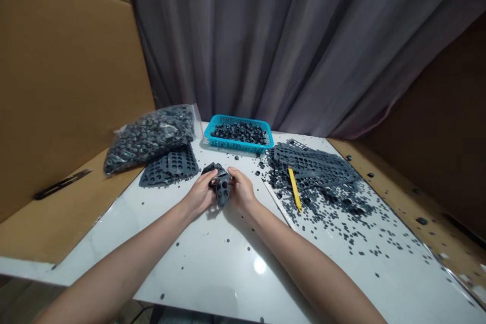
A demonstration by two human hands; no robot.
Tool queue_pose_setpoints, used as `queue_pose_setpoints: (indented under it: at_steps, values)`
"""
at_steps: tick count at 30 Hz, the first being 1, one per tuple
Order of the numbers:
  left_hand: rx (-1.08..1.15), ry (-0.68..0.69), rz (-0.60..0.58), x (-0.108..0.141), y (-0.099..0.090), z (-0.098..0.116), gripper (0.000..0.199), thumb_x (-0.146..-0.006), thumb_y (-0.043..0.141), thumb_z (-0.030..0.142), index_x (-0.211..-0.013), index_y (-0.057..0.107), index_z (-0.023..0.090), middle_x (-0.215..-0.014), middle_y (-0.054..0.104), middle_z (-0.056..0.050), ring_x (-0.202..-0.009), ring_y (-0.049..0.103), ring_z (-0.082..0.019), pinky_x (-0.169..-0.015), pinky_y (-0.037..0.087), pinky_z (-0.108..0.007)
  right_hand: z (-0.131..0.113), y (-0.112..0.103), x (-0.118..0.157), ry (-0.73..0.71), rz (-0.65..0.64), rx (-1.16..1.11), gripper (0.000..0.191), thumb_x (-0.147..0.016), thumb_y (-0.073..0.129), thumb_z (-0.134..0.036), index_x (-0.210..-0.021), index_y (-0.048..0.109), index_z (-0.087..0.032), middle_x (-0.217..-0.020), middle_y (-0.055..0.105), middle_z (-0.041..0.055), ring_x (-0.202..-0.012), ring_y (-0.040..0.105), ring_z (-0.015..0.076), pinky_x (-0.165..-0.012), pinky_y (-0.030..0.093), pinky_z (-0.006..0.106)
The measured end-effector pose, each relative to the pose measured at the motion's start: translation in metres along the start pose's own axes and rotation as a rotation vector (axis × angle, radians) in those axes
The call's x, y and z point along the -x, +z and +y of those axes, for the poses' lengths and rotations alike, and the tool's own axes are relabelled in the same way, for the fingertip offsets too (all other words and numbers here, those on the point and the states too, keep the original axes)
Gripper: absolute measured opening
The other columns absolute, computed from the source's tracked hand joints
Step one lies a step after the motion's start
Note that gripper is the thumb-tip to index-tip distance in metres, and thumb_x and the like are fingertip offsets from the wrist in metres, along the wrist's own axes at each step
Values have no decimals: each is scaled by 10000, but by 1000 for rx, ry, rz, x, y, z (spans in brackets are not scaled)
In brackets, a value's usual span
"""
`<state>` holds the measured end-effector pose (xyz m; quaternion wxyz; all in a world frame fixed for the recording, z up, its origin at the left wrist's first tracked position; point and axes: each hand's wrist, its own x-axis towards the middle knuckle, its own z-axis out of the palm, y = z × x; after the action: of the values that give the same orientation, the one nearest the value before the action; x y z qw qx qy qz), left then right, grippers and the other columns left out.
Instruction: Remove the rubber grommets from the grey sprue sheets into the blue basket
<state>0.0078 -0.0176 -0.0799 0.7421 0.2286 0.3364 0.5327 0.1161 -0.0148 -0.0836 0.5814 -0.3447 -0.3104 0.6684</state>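
Note:
Near the middle of the white table, a crumpled dark rubbery sheet with round holes (223, 193) is held up between both hands. My left hand (201, 193) pinches its left side, thumb on top. On the right side, my right hand (241, 187) is closed on the same sheet, its thumb near the upper edge. Behind the hands stands a blue plastic basket (239, 147) holding many small black pieces. More perforated dark sheets (180, 162) lie to the left of my left hand.
A clear bag of black pieces (152, 136) rests at the back left. Perforated sheets (315, 164), a yellow tool (294, 190), a white stick (279, 203) and scattered black discs lie on the right. Cardboard walls (68, 61) and a grey curtain (266, 45) enclose the white table (212, 273).

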Motion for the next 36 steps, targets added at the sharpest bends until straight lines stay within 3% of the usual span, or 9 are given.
queue_pose_setpoints:
  at_steps: [3, 5, 9, 13, 18, 21, 24, 30, 36]
  values:
    - [25, -44, 112, 2, 0, 10, 206, -691, 685, 259, -600, 533, 153, -498, 535, 23, -456, 514, -111, -458, 426, -230, -19, -9, -7, -3, 1, -94, 330, -748, 514, -267, -543, 261, -214, -498, 213, -65, -459, 205, 102, -490, 261, 241]
    - [26, -8, 162, 4, 0, 16, 308, -689, 693, 310, -535, 465, 169, -474, 506, 34, -431, 485, -98, -430, 402, -214, -37, -16, -13, -36, -91, -103, 331, -820, 431, -260, -548, 250, -209, -507, 189, -64, -458, 189, 104, -508, 284, 241]
    - [-76, 138, 93, 5, -2, 17, 357, -590, 778, 389, -560, 511, 153, -519, 534, 37, -488, 500, -87, -478, 410, -192, -61, -26, -22, -147, -207, -40, 265, -851, 394, -200, -586, 390, -185, -523, 252, -52, -465, 245, 94, -522, 291, 220]
    - [-194, 194, 6, 0, -7, 8, 377, -582, 765, 471, -673, 620, 135, -580, 589, 17, -562, 540, -106, -569, 432, -210, -55, -26, -22, 11, -214, -71, 207, -843, 387, -207, -662, 481, -171, -523, 316, -44, -458, 297, 85, -507, 306, 200]
    - [-297, 209, 5, -5, -14, 4, 370, -643, 712, 502, -671, 634, 141, -600, 603, 14, -580, 536, -111, -598, 408, -220, -46, -21, -20, 261, -162, -174, 73, -762, 437, -147, -748, 507, -163, -557, 438, -22, -434, 334, 81, -453, 336, 190]
    - [-344, 190, 19, -6, -15, 4, 382, -661, 686, 522, -663, 633, 144, -620, 622, 1, -611, 552, -129, -625, 407, -230, -49, -24, -21, 343, -104, -215, 148, -669, 456, -64, -775, 505, -155, -585, 490, -3, -447, 373, 82, -447, 370, 184]
    - [-386, 185, 28, -5, -14, 4, 389, -666, 677, 528, -659, 625, 142, -631, 624, -7, -602, 549, -133, -618, 400, -235, -53, -30, -24, 381, -71, -227, 229, -594, 457, -28, -784, 498, -150, -675, 556, 40, -505, 454, 95, -481, 430, 203]
    - [-421, 170, 58, -7, -18, 3, 394, -677, 660, 535, -653, 603, 146, -599, 593, 3, -553, 514, -126, -591, 380, -238, -59, -32, -23, 381, -16, -282, 109, -659, 498, -124, -765, 523, -140, -754, 579, 75, -581, 526, 120, -537, 489, 241]
    - [-516, 223, 36, -5, -14, 3, 399, -680, 650, 543, -618, 593, 153, -603, 581, 8, -573, 491, -127, -587, 359, -239, -68, -24, -15, 406, -43, -284, 308, -551, 419, -46, -823, 533, -131, -735, 612, 66, -564, 511, 108, -540, 482, 228]
